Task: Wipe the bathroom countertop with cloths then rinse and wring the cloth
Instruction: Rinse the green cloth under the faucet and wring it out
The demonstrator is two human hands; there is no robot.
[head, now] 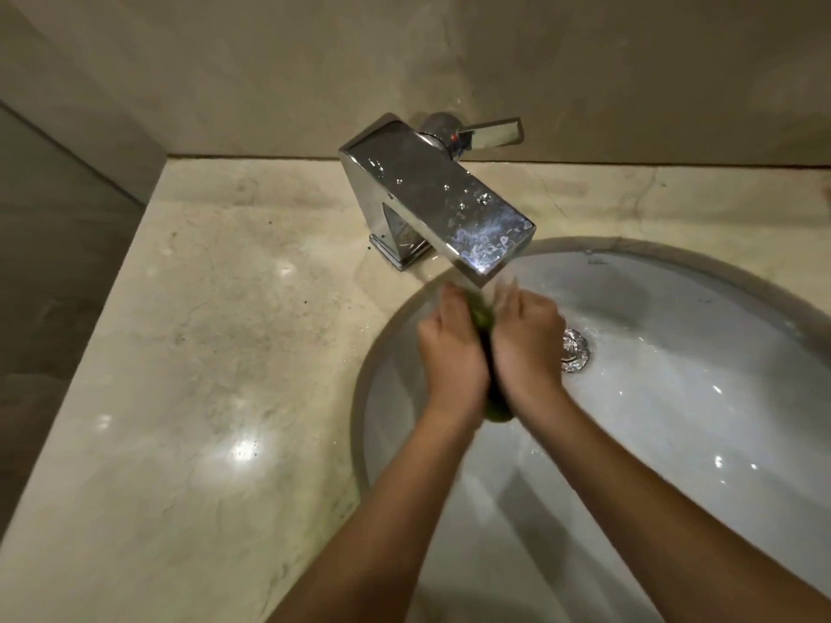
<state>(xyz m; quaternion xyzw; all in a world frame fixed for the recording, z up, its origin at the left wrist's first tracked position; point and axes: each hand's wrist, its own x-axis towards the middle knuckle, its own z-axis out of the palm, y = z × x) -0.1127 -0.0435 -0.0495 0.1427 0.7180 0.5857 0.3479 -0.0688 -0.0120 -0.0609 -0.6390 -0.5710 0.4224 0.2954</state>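
Note:
A green cloth [498, 404] is pressed between my two palms over the white sink basin [674, 420], just below the spout of the chrome faucet [431, 195]. My left hand [454, 348] and my right hand [526, 339] squeeze it from either side, so only a strip at the top and a bulge at the bottom show. Water seems to fall from the spout onto the cloth, blurred. The beige marble countertop [216, 353] lies to the left and looks wet and shiny.
The faucet lever [492, 132] points right, near the back wall. A chrome drain [574, 350] sits in the basin beside my right hand. The countertop's left edge [90, 344] drops off beside a side wall.

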